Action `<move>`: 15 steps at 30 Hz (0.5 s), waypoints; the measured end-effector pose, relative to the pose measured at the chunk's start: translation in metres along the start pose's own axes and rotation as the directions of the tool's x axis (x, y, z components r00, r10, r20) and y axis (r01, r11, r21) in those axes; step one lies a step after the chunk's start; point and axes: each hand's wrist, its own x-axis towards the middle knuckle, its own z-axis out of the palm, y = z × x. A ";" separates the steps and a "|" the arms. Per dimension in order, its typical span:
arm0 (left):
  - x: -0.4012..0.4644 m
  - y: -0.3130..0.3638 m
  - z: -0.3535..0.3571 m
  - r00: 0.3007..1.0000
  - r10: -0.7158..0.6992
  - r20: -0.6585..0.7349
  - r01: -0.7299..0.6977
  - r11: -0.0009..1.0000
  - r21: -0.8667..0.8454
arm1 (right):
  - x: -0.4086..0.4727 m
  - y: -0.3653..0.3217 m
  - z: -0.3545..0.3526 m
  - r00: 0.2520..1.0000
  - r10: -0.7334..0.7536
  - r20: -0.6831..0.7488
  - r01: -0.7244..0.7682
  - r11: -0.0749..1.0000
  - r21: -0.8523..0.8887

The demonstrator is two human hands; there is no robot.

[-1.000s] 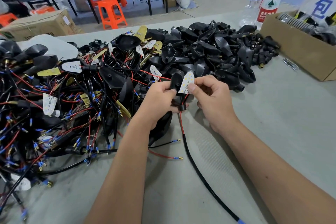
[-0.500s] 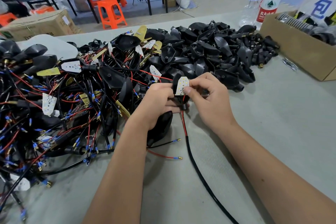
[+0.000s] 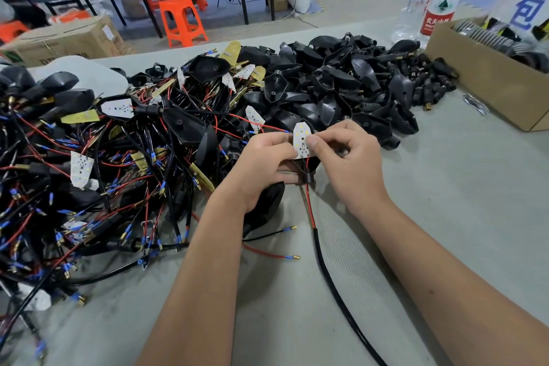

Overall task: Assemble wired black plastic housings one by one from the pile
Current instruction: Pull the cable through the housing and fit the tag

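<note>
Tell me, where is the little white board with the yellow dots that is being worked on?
In the head view, the white board is near the centre, pinched between the left hand and right hand, just in front of the pile of black housings.

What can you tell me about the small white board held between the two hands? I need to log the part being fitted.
The white LED board is a small flat plate, pointed at the top, dotted with yellow LED spots. It stands roughly upright, face to the camera. The right hand pinches its right edge and the left hand holds its left. A red wire runs down from below it.
</note>
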 end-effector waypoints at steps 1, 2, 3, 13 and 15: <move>-0.001 0.000 0.001 1.000 -0.003 0.004 0.003 1.000 0.016 | 0.000 0.000 0.000 1.000 -0.001 -0.015 0.001 1.000 0.007; -0.001 0.000 0.001 1.000 -0.002 0.004 0.002 1.000 0.028 | 0.000 0.001 -0.001 1.000 -0.001 -0.023 0.002 1.000 0.012; -0.001 0.000 0.002 1.000 -0.001 -0.001 0.001 1.000 0.031 | 0.000 0.001 -0.001 1.000 0.000 -0.025 0.001 1.000 0.014; 0.004 -0.004 0.001 0.998 0.011 -0.069 -0.012 1.000 -0.010 | 0.002 0.004 -0.002 1.000 0.026 0.008 -0.027 0.998 0.052; 0.004 -0.004 0.001 0.997 0.021 -0.074 -0.022 1.000 -0.011 | 0.001 0.003 -0.001 1.000 0.016 0.021 -0.016 0.999 0.037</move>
